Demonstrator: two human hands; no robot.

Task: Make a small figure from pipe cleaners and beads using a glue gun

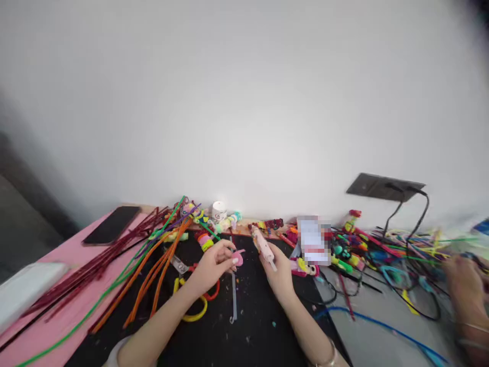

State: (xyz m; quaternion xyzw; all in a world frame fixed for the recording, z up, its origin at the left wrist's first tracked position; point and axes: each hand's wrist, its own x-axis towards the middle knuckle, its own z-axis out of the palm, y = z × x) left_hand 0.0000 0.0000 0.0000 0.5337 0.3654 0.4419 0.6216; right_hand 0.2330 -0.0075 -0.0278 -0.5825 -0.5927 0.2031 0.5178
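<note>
My left hand pinches a small round pink piece with a short tail, fuzzy-looking. My right hand is wrapped round a pale pink glue gun, a whitish stick poking out of its near end. The two hands are a little apart above a black mat. Below the left fingers a narrow pale grey strip lies on the mat. Scissors with yellow handles and a red loop show partly behind my left forearm.
Orange pipe cleaners and dark red ones spread at left, near a black phone. Small colourful figures and a white cup line the wall. Black cables hang from a socket panel. Another person's hand is at far right.
</note>
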